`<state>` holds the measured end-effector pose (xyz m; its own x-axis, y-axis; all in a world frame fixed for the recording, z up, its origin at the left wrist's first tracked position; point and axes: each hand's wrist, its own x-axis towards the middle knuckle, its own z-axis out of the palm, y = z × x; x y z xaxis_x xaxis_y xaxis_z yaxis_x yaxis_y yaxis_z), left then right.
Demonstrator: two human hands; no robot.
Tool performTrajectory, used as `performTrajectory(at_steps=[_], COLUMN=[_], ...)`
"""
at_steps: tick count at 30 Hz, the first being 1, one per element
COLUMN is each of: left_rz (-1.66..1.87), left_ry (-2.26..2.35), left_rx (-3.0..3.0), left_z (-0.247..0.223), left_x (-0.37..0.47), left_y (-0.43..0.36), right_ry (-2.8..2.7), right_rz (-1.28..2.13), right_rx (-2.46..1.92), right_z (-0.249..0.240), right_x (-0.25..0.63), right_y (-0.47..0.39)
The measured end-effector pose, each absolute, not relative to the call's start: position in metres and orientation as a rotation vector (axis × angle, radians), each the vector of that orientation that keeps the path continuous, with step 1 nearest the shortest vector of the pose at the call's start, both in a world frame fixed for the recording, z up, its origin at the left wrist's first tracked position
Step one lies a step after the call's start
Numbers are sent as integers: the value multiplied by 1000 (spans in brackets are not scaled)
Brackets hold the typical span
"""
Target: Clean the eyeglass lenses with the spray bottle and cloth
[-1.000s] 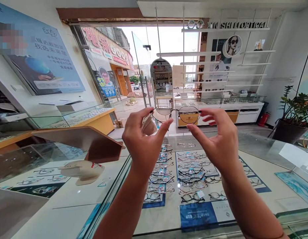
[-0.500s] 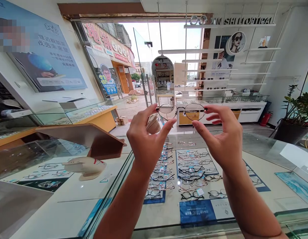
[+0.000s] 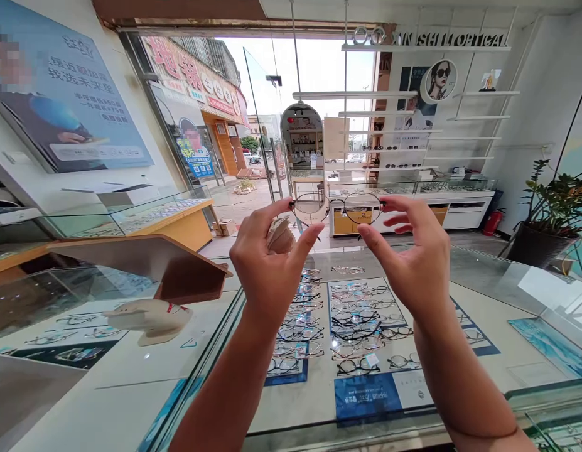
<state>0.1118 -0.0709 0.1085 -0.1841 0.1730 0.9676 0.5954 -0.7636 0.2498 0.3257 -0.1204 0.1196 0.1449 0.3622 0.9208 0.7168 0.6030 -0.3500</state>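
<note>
A pair of thin, dark-rimmed round eyeglasses (image 3: 336, 203) is held up level above the counter, its lenses see-through. My left hand (image 3: 270, 267) is closed on its left end, index finger at the outer corner and thumb near the lower rim. On the other end my right hand (image 3: 412, 254) grips in the same way, its remaining fingers loosely curled. Below both hands, rows of eyeglasses (image 3: 356, 320) lie in the glass display counter. Behind my left hand shows part of a beige textured object (image 3: 280, 236), mostly covered.
A brown angled board (image 3: 191, 270) and a beige duck-shaped object (image 3: 152, 317) are on the left. Blue-and-white cards (image 3: 365, 397) lie by the glasses rows. Farther off stand an arched mirror (image 3: 302, 141), a potted plant (image 3: 547, 220) and a fire extinguisher (image 3: 493, 222).
The surroundings and both hands have slid slightly left in the view. The hold on the eyeglasses looks the same.
</note>
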Motion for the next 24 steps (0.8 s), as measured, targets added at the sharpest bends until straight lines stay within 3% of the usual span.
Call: performTrajectory(at_steps=[24], left_rz=[-1944], left_ry=[-874], left_rx=[-1702], left_z=[113], left_x=[112], left_y=[-77], right_ry=[-1557], right_rz=[-184], right_rx=[-1042], right_z=[119], right_x=[331], right_y=[-112])
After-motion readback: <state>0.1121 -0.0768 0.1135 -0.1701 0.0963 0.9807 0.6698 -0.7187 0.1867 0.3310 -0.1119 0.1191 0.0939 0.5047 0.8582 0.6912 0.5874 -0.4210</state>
